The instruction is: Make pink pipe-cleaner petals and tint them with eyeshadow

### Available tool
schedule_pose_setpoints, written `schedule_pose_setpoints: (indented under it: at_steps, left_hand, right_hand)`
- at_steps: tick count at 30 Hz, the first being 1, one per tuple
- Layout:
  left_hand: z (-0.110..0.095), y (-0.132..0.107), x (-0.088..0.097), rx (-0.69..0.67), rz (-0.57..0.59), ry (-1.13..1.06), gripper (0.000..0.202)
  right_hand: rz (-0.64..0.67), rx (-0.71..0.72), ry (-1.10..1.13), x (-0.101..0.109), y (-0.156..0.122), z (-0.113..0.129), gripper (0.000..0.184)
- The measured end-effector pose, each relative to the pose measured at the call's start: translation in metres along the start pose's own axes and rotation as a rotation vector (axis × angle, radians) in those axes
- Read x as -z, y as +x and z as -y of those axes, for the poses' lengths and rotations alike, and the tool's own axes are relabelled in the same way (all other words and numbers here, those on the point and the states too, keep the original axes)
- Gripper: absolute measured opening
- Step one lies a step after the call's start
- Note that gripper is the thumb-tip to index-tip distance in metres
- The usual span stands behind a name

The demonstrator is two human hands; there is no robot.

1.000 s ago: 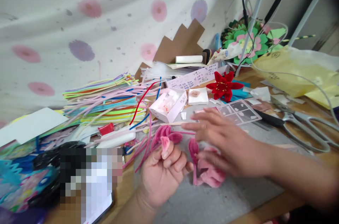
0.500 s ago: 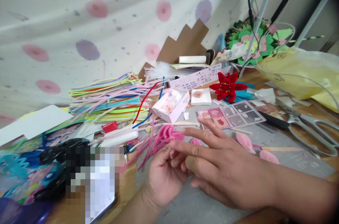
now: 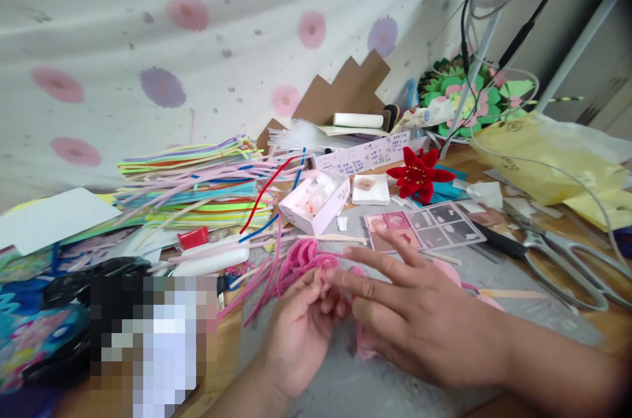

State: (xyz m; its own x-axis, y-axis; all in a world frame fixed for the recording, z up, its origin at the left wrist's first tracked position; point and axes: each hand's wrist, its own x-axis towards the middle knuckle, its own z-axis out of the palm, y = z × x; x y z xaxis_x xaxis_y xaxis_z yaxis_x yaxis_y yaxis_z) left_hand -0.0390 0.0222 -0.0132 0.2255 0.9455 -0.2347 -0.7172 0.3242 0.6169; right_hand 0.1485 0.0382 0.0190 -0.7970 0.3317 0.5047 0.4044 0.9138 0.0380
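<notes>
My left hand (image 3: pixel 301 329) is closed in a pinch, thumb against fingers, over the grey mat (image 3: pixel 326 385). What sits at its fingertips is too small to make out. My right hand (image 3: pixel 424 313) reaches in from the right, upper fingers stretched and one fingertip meeting the left hand's pinch. Below its lower fingers shows a pink fuzzy piece (image 3: pixel 364 342), apparently held there; the thumb is hidden. Just behind both hands lies a bunch of looped pink chenille stems (image 3: pixel 299 257). Light pink petals (image 3: pixel 447 271) lie partly covered behind the right hand.
Large scissors (image 3: pixel 557 260) lie at the right. A red chenille flower (image 3: pixel 419 174), a small white box (image 3: pixel 318 204) and a picture card (image 3: pixel 424 228) stand or lie farther back. Bundles of coloured stems (image 3: pixel 197 187) fill the left. A blurred-out phone-like object (image 3: pixel 165 345) is near front left.
The view has shifted slightly. My hands stay close together, and the pink fuzzy piece has come into sight beneath my right hand. Light pink petals are now more covered by that hand.
</notes>
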Motion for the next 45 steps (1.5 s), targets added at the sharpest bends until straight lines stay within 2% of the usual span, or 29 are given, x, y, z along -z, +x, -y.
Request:
schedule_pose_setpoints:
  at_steps: [2, 5, 7, 9, 11, 22, 29, 32, 34, 36, 39, 42, 45]
  left_hand:
    - [0.0, 0.002, 0.002, -0.009, -0.022, 0.055, 0.012]
    - [0.001, 0.004, 0.005, -0.053, -0.048, 0.156, 0.016]
    - [0.001, 0.006, 0.007, -0.082, -0.071, 0.232, 0.018]
    - [0.002, 0.006, 0.008, -0.098, -0.093, 0.294, 0.019]
    - [0.003, 0.006, 0.009, -0.107, -0.107, 0.337, 0.02]
    - [0.004, 0.005, 0.01, -0.171, -0.131, 0.476, 0.025]
    - [0.004, 0.003, 0.012, -0.208, -0.126, 0.546, 0.026]
    - [0.004, 0.003, 0.01, -0.206, -0.122, 0.527, 0.026]
    - [0.004, 0.003, 0.008, -0.184, -0.117, 0.482, 0.027]
    - [0.005, 0.003, 0.005, -0.158, -0.115, 0.427, 0.024]
    - [0.005, 0.002, 0.002, -0.136, -0.102, 0.359, 0.019]
    - [0.005, 0.001, 0.0, -0.128, -0.091, 0.331, 0.018]
    - [0.004, 0.0, 0.0, -0.128, -0.085, 0.319, 0.018]
  right_hand:
    - [0.013, -0.076, 0.066, 0.0, -0.006, -0.017, 0.019]
    - [-0.026, -0.406, 0.12, -0.001, -0.026, -0.06, 0.017]
    - [0.036, -0.59, 0.085, -0.001, -0.043, -0.09, 0.021]
    - [0.137, -0.62, 0.043, -0.001, -0.058, -0.109, 0.02]
    - [0.204, -0.592, 0.004, -0.002, -0.066, -0.117, 0.017]
    - [0.286, -0.46, -0.137, -0.017, -0.051, -0.11, 0.024]
    - [0.273, -0.471, -0.165, -0.019, -0.051, -0.107, 0.025]
    - [0.153, -0.431, -0.145, -0.012, -0.04, -0.088, 0.021]
    - [0.04, -0.335, -0.059, -0.006, -0.028, -0.065, 0.017]
    - [0.007, -0.199, 0.012, -0.001, -0.016, -0.04, 0.016]
    - [0.046, -0.05, 0.021, -0.001, -0.005, -0.012, 0.016]
    - [0.09, -0.009, 0.03, -0.005, -0.003, -0.005, 0.019]
    - [0.061, -0.035, 0.018, -0.006, -0.006, -0.01, 0.021]
